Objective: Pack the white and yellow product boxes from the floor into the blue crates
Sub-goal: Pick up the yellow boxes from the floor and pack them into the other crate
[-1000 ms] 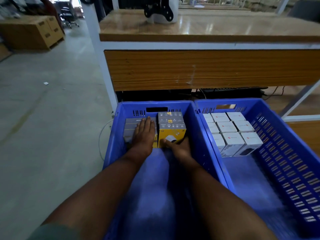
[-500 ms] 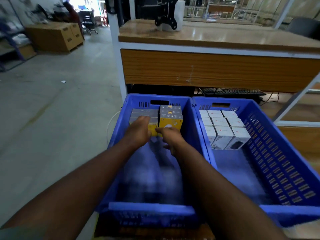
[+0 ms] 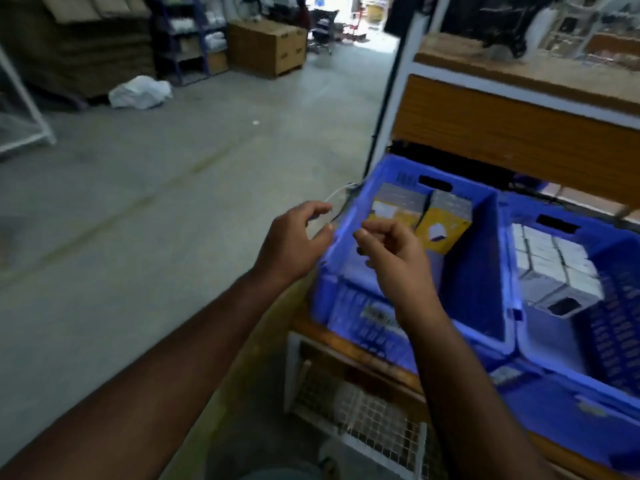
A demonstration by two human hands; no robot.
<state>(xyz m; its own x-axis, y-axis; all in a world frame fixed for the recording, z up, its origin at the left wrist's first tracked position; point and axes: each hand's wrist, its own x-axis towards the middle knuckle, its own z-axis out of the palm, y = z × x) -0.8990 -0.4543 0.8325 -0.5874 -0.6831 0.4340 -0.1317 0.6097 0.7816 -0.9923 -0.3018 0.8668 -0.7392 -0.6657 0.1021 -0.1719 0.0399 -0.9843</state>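
Both hands are empty right now. The left hand [image 3: 294,242] hangs just outside the left wall of the left blue crate [image 3: 467,271], fingers loosely curled around nothing. The right hand [image 3: 394,258] hovers over that crate's near end, fingers also loosely bent, holding nothing.

The yellow boxes [image 3: 420,216] sit side by side, tight against the crate's far wall, ahead of the right hand's fingertips. The white boxes [image 3: 554,265] are packed in the right blue crate [image 3: 620,334], off to the right.

No loose boxes show on the floor [image 3: 138,220] in this shot, so whatever's left is out of view. The head points left over the open concrete, so the next pickup is probably that way, and the left hand would be nearer.
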